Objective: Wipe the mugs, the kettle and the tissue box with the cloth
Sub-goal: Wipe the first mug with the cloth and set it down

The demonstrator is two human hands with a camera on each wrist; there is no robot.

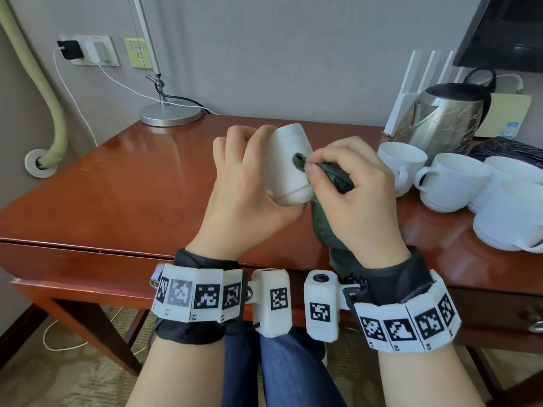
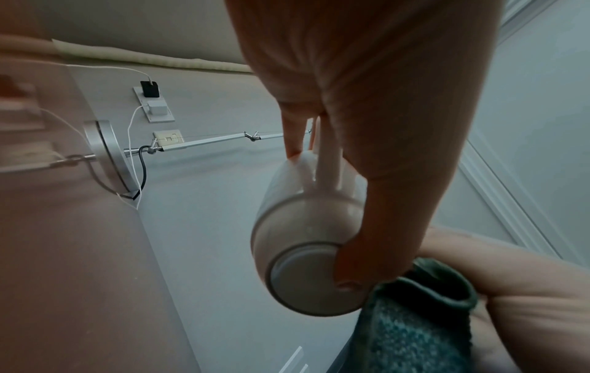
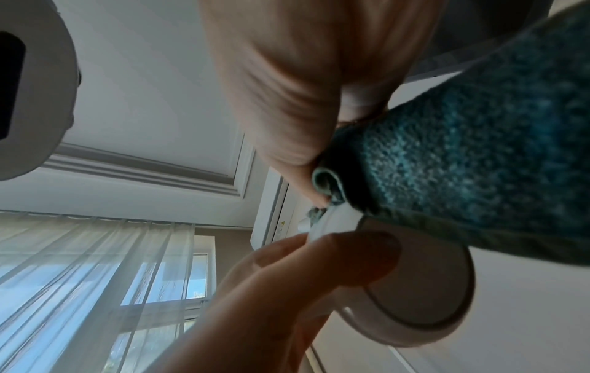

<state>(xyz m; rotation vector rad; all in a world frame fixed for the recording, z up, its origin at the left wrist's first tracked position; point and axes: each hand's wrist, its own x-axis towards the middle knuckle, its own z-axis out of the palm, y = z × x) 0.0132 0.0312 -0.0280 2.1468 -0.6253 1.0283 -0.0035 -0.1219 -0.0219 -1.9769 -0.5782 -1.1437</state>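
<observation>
Above the middle of the desk my left hand [image 1: 249,183] grips a white mug [image 1: 289,165] tipped with its base toward me; my thumb sits at the base [image 2: 306,275] and fingers go through the handle. My right hand [image 1: 349,183] pinches a dark green cloth [image 1: 338,174] and presses a bunched end against the mug's side. The rest of the cloth [image 3: 463,151] hangs down under my right palm. A steel kettle [image 1: 446,121] stands at the back right, with several white mugs [image 1: 452,180] in front of it.
The red-brown desk [image 1: 117,186] has a lamp base [image 1: 170,113] at its back left. A white router [image 1: 411,92] and a dark wrapped packet [image 1: 505,151] sit behind the mugs. Wall sockets with a charger [image 1: 70,49] and white cables are at left.
</observation>
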